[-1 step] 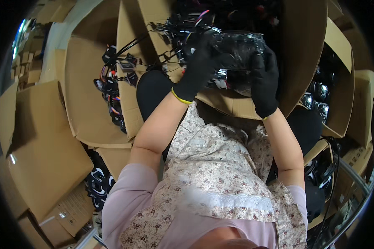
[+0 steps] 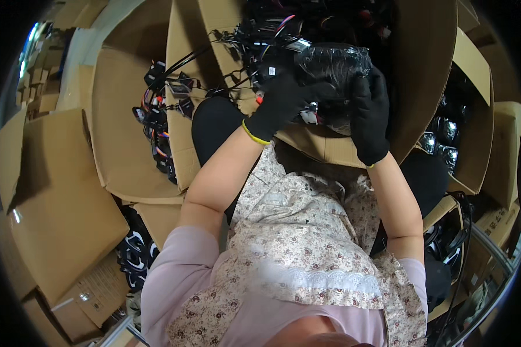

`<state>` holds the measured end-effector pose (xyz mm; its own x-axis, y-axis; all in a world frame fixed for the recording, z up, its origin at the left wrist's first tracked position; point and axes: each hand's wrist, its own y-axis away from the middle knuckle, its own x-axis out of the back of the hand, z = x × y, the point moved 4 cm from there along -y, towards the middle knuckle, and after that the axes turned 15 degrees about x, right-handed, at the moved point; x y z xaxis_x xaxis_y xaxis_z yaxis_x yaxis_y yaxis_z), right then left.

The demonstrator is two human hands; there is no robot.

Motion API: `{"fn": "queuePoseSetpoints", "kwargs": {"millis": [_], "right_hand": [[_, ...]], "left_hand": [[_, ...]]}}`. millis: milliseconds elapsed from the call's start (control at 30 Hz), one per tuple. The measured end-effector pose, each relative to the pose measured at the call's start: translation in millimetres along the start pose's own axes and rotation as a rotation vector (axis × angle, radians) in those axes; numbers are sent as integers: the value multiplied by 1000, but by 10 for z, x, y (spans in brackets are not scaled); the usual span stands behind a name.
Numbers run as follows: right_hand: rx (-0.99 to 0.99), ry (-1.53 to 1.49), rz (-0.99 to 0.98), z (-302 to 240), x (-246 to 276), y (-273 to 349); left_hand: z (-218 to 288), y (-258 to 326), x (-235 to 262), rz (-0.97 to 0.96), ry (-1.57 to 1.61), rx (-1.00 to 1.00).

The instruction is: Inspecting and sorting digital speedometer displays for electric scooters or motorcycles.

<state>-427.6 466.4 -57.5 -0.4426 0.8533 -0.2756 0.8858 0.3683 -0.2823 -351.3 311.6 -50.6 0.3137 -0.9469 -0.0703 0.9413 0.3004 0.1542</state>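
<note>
One wrapped black package [image 2: 334, 62] stays held by the right hand [image 2: 369, 115]; the left hand [image 2: 279, 95] has shifted, grip I can't tell.

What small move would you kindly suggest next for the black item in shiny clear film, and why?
I'd perhaps steady the black item in shiny clear film with the right black-gloved hand and smooth its wrap with the left black-gloved hand, since the film looks creased and the hands flank it.
</note>
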Motion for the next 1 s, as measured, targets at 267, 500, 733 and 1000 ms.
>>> {"fn": "queuePoseSetpoints", "kwargs": {"millis": [267,500,733,1000], "right_hand": [[81,95,-80,-241,313,-222],[-3,317,-236,154,508,-177],[-1,389,-264,292,733,-105],[9,696,-203,210,1356,-219]], "left_hand": [[1143,402,988,269,309,-421],[2198,1244,2209,446,489,-665],[947,1535,3723,498,288,-185],[-146,1284,4111,761,-238,596]]}}
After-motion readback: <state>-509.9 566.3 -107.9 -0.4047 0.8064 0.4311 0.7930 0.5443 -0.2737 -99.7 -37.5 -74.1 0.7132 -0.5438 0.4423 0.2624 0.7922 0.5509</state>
